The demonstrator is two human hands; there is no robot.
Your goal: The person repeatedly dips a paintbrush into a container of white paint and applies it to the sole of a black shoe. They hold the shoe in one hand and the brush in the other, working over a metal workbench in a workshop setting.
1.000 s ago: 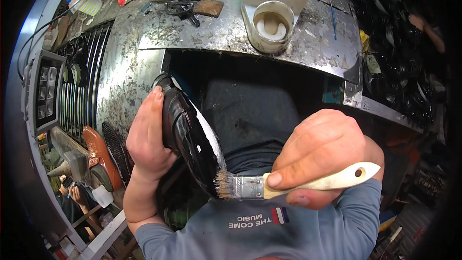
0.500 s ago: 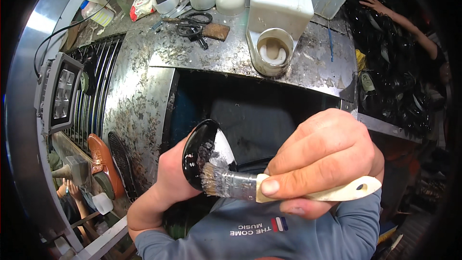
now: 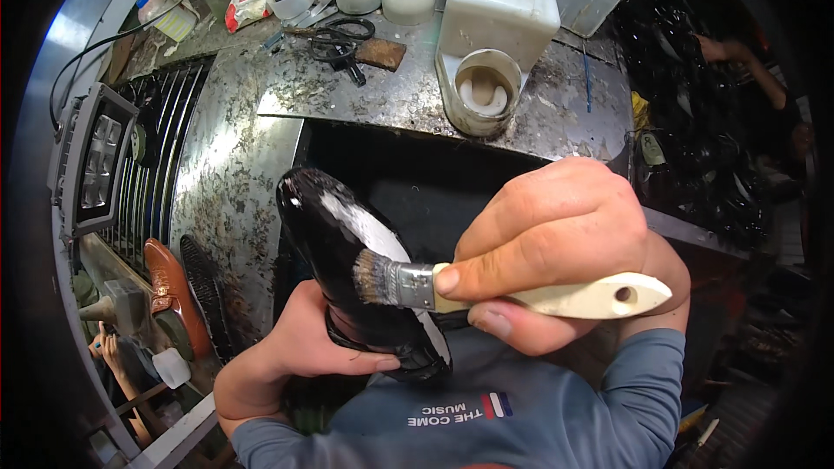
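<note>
A glossy black shoe [image 3: 334, 234] is tilted in front of me, its toe up and to the left. My left hand [image 3: 304, 330] grips it near the heel, thumb along the near end. White coating covers a strip of its underside, brightest toward the toe. In my right hand [image 3: 556, 243] is a flat paintbrush [image 3: 573, 297] with a pale handle and metal ferrule. Its bristles touch the shoe beside the white strip. Beyond, on the worn metal bench, a cup of pale liquid [image 3: 483, 91] stands at the foot of a white plastic container [image 3: 499, 4].
Scissors [image 3: 343, 39] and a brown block [image 3: 380, 55] lie on the bench [image 3: 230, 148]. A brown shoe [image 3: 174, 291] and a black sole [image 3: 206, 291] rest at left, below a floodlight [image 3: 95, 165]. Many black shoes are piled at right [image 3: 695, 148], where another person's arm [image 3: 747, 65] reaches in.
The shoe has turned from end-on to lengthwise, toe now up and left. The brush and my right hand have shifted up and slightly left. The other person's arm at right has moved.
</note>
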